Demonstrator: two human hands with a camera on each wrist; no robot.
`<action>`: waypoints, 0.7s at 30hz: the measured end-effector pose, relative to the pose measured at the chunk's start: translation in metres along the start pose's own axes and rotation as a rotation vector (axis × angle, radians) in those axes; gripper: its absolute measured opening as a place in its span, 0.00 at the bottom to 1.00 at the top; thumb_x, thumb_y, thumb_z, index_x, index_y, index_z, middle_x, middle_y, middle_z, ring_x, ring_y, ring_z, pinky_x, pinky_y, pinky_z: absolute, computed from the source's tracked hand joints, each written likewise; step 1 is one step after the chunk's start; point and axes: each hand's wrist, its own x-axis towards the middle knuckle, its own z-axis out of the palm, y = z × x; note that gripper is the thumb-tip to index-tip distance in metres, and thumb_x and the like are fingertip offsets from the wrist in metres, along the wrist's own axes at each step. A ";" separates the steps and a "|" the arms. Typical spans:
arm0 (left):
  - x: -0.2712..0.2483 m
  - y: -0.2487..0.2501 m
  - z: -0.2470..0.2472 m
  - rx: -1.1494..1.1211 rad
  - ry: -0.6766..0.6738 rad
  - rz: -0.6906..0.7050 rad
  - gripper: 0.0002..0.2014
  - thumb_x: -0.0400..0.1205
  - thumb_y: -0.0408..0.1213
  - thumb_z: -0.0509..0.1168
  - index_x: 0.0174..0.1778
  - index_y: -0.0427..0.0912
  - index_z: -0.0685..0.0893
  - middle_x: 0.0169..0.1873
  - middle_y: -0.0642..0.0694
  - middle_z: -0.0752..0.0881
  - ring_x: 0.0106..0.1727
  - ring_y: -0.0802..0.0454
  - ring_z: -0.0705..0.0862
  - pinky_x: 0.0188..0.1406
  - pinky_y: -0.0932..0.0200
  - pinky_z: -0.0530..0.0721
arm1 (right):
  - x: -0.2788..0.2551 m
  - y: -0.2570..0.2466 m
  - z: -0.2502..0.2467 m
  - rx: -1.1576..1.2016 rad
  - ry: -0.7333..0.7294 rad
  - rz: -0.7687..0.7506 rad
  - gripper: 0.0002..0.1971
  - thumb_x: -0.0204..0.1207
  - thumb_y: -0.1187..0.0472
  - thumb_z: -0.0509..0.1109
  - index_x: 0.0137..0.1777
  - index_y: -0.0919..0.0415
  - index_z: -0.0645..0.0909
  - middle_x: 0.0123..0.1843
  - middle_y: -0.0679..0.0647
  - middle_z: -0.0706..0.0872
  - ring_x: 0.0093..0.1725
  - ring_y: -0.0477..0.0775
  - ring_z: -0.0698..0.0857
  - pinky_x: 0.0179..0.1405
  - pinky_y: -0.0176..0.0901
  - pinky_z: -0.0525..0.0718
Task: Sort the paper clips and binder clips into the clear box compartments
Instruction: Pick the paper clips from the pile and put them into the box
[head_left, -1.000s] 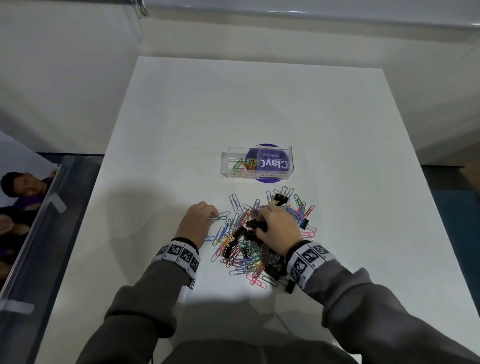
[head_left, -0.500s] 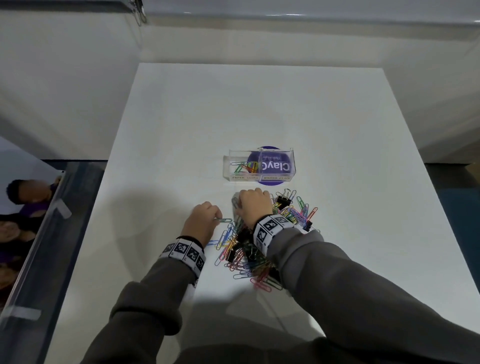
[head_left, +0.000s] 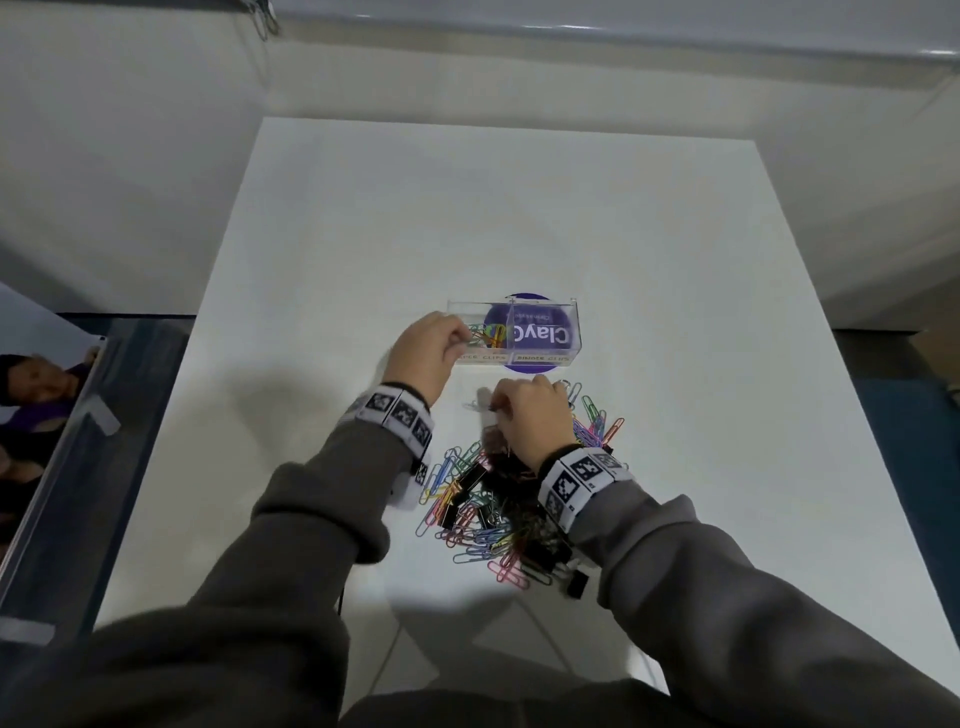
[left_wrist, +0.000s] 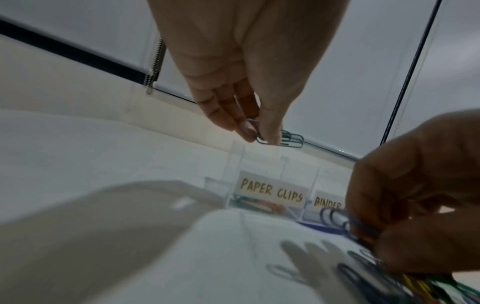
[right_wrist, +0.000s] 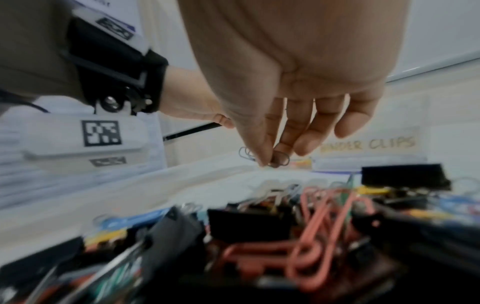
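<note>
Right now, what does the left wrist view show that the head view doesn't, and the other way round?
Left wrist only: the left hand pinches a green paper clip above the clear box, and the label reads PAPER CLIPS. Head only: the whole mixed pile on the white table, and the purple disc under the box. Both: the right hand picking at the pile's far edge.

Clear box (head_left: 540, 358) with two parts on the white table, some colored paper clips (head_left: 488, 335) in its left part, and a mixed pile of bright paper clips and black binder clips (head_left: 488, 509) close by.
</note>
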 end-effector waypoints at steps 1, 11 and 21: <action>0.009 0.004 0.001 0.023 0.000 0.014 0.05 0.79 0.34 0.65 0.48 0.43 0.84 0.46 0.47 0.84 0.48 0.51 0.80 0.51 0.58 0.75 | 0.002 0.003 -0.004 0.030 0.047 0.020 0.09 0.76 0.66 0.61 0.48 0.57 0.82 0.49 0.56 0.89 0.56 0.62 0.78 0.56 0.51 0.69; 0.002 -0.008 0.005 0.162 0.067 0.040 0.10 0.82 0.37 0.61 0.52 0.46 0.87 0.54 0.47 0.85 0.57 0.43 0.75 0.55 0.53 0.68 | 0.052 0.006 -0.038 0.114 0.204 0.012 0.08 0.76 0.65 0.65 0.44 0.58 0.86 0.47 0.55 0.91 0.56 0.63 0.79 0.56 0.53 0.75; -0.112 -0.051 0.016 0.185 -0.068 -0.123 0.09 0.80 0.40 0.61 0.51 0.48 0.85 0.52 0.47 0.85 0.55 0.43 0.78 0.52 0.50 0.71 | 0.042 -0.015 -0.017 0.118 0.130 -0.191 0.10 0.77 0.66 0.62 0.49 0.63 0.86 0.51 0.60 0.88 0.54 0.62 0.79 0.55 0.58 0.80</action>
